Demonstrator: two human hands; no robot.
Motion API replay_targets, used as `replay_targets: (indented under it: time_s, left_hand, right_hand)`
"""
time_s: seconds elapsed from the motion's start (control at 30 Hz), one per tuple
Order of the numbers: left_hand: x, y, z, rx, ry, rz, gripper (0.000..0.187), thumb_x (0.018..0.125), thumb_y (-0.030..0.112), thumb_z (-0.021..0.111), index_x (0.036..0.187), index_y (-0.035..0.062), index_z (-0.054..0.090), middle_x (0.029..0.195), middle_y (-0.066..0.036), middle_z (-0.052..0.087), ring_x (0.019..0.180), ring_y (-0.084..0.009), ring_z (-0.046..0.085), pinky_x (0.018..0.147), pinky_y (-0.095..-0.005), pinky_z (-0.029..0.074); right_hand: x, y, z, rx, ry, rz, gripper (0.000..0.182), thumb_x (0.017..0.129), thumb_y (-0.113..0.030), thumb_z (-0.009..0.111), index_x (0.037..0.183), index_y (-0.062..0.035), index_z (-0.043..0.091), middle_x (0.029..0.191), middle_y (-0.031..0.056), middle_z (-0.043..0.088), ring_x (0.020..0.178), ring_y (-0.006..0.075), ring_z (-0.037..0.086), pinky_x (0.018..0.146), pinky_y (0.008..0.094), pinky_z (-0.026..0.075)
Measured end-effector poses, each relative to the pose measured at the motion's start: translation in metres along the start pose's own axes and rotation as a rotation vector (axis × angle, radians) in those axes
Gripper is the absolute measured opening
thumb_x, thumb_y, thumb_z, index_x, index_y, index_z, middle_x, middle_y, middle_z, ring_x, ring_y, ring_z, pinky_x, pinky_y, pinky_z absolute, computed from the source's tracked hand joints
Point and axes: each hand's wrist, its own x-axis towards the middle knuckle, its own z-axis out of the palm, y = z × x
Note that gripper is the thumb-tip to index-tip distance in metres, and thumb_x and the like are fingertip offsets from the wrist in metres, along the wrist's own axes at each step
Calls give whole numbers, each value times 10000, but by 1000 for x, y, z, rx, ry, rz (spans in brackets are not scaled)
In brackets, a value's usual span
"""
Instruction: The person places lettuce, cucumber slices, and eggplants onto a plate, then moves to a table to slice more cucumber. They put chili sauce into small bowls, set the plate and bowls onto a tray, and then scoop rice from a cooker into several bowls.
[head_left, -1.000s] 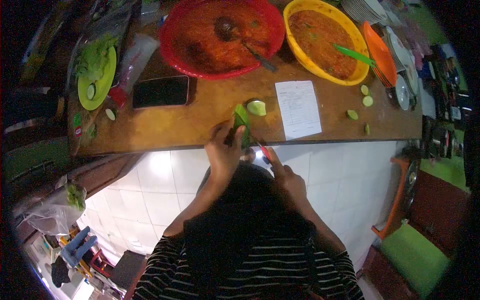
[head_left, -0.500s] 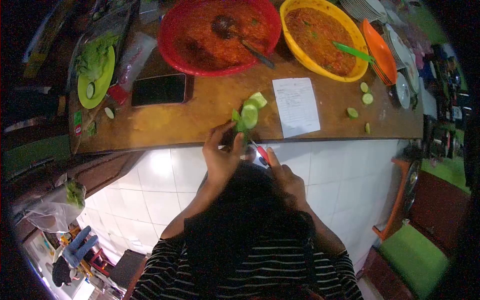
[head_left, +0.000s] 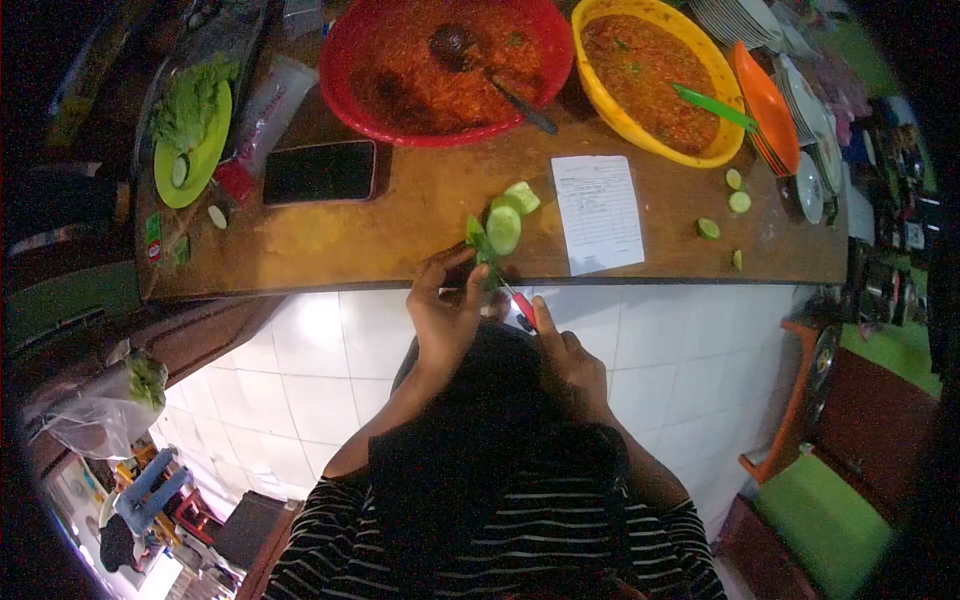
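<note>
At the table's front edge, my left hand (head_left: 445, 310) pinches a dark green leafy piece (head_left: 478, 240) between thumb and fingers. My right hand (head_left: 573, 360) is wrapped round the red handle of a small knife (head_left: 523, 308); its blade points up toward the green piece, close to my left thumb. Just beyond my fingertips lie pale green cucumber slices (head_left: 503, 231), one overlapping a cut chunk (head_left: 521, 197) behind it. To their right a written paper sheet (head_left: 598, 215) lies flat on the wooden table.
A red basin (head_left: 350, 115) of red sauce with a ladle and a yellow basin (head_left: 600, 100) of sauce stand at the back. Left are a phone (head_left: 320, 173) and a green plate (head_left: 196, 180) with lettuce. Cut limes (head_left: 739, 202) and orange plates (head_left: 765, 110) sit right.
The view has shifted slightly, so the table things appear a little displaced. Both hands keep nearly the same pose, still holding the green piece and the knife.
</note>
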Motion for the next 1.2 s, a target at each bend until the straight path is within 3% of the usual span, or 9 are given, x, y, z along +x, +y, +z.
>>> replay_targets:
  time_s: [0.2,0.3,0.4,0.57,0.77,0.9,0.97,1.1,1.2]
  left_hand:
    - [-2,-7,2,34,32,47,217,737,68,668,924,-21,604,912,-150,586,809,-211,592,684,-267,477]
    - [-2,-9,3,57,42,67,216,736,74,669,923,-16,607,924,-149,587,823,-213,594,682,-266,480]
    - [-3,-2,3,70,58,52,216,736,78,672,922,-11,609,935,-143,588,821,-203,597,668,-267,483]
    - [-3,15,0,169,28,85,195,753,82,668,914,-11,605,951,-121,599,862,-181,582,690,-271,505]
    - [-1,1,1,27,48,8,161,759,89,665,877,-8,614,920,-119,613,830,-161,586,684,-264,474]
    - [6,-7,1,127,82,186,137,760,91,662,844,-11,626,892,-127,610,784,-165,587,660,-263,479]
    - [13,-6,0,200,121,295,130,750,83,665,832,-13,638,854,-146,603,738,-184,599,631,-268,494]
    - [14,10,-3,40,83,87,136,772,62,631,864,-38,628,889,-140,585,716,-180,600,603,-259,515]
    - [12,6,-6,77,69,74,152,783,47,611,898,-52,612,902,-131,575,733,-175,602,600,-258,522]
  right_hand:
    - [1,-4,0,9,-3,-15,556,822,-78,503,1323,-192,291,687,109,534,555,275,574,462,391,475]
    - [3,0,6,-45,13,-70,643,781,-89,495,1358,-202,233,692,103,526,533,238,569,421,348,476]
    - [9,-6,-3,13,-42,-40,590,809,-44,477,1336,-205,265,685,130,527,528,295,558,454,402,470]
    - [14,-2,2,-46,-137,16,574,822,-72,468,1338,-213,258,672,136,532,527,308,556,462,411,472]
    - [-9,13,10,30,-227,127,535,851,-118,460,1335,-194,246,769,183,580,633,338,599,512,424,491]
    - [-6,19,18,98,-130,65,505,870,-180,453,1333,-177,251,884,209,597,715,369,608,559,430,499]
    - [8,12,13,190,-162,140,507,868,-165,464,1332,-174,258,917,218,593,734,378,605,580,427,501]
    - [10,8,10,279,-269,226,554,901,-311,393,1375,-249,112,866,228,577,793,384,583,664,458,460]
    - [-4,19,21,341,-87,127,484,877,-117,454,1325,-190,288,953,252,574,805,384,593,656,433,496]
